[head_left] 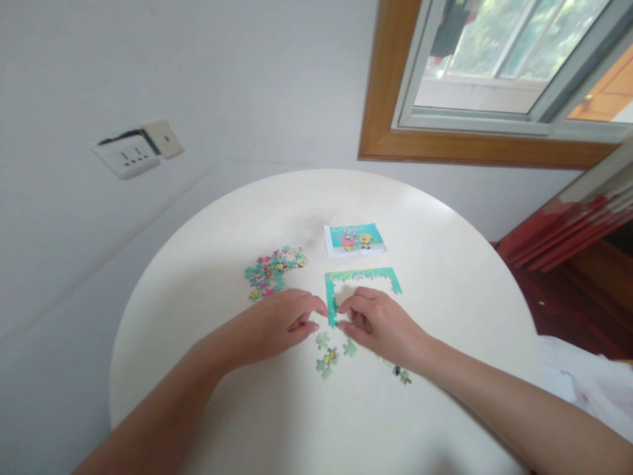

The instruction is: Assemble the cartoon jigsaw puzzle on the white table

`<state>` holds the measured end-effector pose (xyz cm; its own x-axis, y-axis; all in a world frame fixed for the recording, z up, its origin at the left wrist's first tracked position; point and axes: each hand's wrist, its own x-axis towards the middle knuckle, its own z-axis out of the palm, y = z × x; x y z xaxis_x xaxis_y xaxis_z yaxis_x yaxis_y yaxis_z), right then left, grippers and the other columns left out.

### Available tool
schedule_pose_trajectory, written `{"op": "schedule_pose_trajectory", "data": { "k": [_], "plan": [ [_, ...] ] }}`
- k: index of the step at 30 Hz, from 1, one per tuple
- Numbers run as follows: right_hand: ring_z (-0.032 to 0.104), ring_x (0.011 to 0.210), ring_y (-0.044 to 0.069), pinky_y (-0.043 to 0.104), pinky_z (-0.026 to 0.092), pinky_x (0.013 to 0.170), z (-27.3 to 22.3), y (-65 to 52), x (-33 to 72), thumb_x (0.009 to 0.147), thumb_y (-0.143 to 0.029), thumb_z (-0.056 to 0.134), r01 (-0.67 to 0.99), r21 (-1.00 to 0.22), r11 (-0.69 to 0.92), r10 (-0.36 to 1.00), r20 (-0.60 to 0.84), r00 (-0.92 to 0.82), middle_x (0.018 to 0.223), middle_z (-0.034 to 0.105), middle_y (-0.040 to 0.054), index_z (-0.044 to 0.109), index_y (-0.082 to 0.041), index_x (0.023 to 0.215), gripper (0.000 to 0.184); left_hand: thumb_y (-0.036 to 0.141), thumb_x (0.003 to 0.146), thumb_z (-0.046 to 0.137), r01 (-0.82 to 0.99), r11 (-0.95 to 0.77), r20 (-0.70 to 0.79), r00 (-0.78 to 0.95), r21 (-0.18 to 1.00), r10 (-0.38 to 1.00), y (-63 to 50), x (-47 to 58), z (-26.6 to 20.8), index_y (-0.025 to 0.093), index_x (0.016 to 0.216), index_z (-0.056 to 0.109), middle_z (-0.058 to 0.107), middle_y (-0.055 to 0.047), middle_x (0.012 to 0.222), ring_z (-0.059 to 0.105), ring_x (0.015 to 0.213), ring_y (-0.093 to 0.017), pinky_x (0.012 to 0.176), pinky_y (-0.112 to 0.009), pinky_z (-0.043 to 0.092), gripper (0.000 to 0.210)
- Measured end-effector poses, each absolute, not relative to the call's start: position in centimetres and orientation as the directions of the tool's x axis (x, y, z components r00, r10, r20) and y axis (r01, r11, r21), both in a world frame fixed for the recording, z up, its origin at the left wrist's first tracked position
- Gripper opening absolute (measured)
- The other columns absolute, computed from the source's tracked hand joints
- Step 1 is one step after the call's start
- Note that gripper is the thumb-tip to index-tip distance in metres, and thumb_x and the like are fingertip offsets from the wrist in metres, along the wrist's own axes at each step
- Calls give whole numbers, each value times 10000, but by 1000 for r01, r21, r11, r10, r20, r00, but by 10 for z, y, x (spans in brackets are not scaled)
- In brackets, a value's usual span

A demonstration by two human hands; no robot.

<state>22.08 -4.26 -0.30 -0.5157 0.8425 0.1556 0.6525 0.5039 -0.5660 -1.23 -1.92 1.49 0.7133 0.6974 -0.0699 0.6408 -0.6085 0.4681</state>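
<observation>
- Head view: a round white table (459,297) stands by a wall socket (131,155), a wood-framed window (380,99) and a red curtain (573,224).
- Toward the far edge lies a printed picture (357,240); nearer, at mid-table, a partly joined teal puzzle border (330,290).
- Left of the border, a heap of loose pieces (271,269), its near side partly covered by the left hand (281,320).
- Left thumb and forefinger are apart beside the border's left strip.
- The right hand (378,323) reaches that strip's near end; whether it grips anything, I cannot tell.
- Toward the near edge, scattered pieces (326,361).
</observation>
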Motion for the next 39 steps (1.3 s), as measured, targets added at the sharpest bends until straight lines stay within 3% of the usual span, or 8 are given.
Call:
{"op": "schedule_pose_trajectory", "data": {
  "k": [7, 14, 25, 30, 34, 39],
  "plan": [
    [535, 650, 103, 240, 450, 664, 0, -43, 226, 838, -186, 605, 628, -613, 480, 847, 136, -514, 842, 564, 22, 641, -180, 981, 148, 194, 915, 431, 596, -651, -24, 746, 471, 666, -18, -12, 8, 262, 1131, 612, 666, -14, 1120, 588, 1034, -181, 933, -294, 411, 291],
    [570, 780, 138, 275, 468, 738, 3, -38, 236, 829, -150, 582, 627, -621, 471, 859, 159, -487, 893, 585, 38, 627, -187, 977, 159, 184, 917, 408, 617, -645, 31, 711, 450, 702, -18, -11, 9, 255, 1113, 625, 678, -15, 1108, 598, 1035, -176, 943, -296, 429, 302],
    [574, 712, 121, 271, 483, 697, 10, -31, 252, 850, -139, 518, 642, -636, 428, 893, 187, -410, 908, 606, 50, 642, -189, 983, 189, 201, 910, 399, 622, -616, 25, 694, 484, 720, -17, -11, 8, 241, 1091, 623, 671, -27, 1129, 590, 1053, -179, 959, -304, 430, 291],
    [580, 797, 148, 279, 475, 751, 6, -39, 237, 832, -167, 585, 610, -609, 507, 836, 177, -519, 874, 596, 44, 655, -187, 964, 151, 248, 897, 437, 647, -609, -6, 687, 459, 726, -17, -8, 13, 225, 1000, 641, 677, -18, 944, 603, 884, -167, 844, -277, 446, 229],
    [592, 828, 163, 290, 479, 789, -1, -45, 221, 856, -236, 601, 613, -574, 543, 811, 171, -559, 880, 602, 56, 659, -171, 1019, 185, 253, 876, 483, 681, -600, 18, 655, 419, 756, -16, -6, 8, 227, 1111, 596, 639, 2, 825, 594, 804, -162, 789, -275, 447, 262],
    [587, 849, 168, 287, 475, 791, -6, -44, 217, 865, -269, 618, 616, -534, 579, 792, 190, -580, 911, 597, 60, 662, -179, 1065, 224, 222, 887, 447, 667, -624, 46, 668, 407, 743, -12, -7, -3, 217, 1149, 597, 670, -35, 988, 607, 914, -180, 861, -299, 459, 302]
  ]
}}
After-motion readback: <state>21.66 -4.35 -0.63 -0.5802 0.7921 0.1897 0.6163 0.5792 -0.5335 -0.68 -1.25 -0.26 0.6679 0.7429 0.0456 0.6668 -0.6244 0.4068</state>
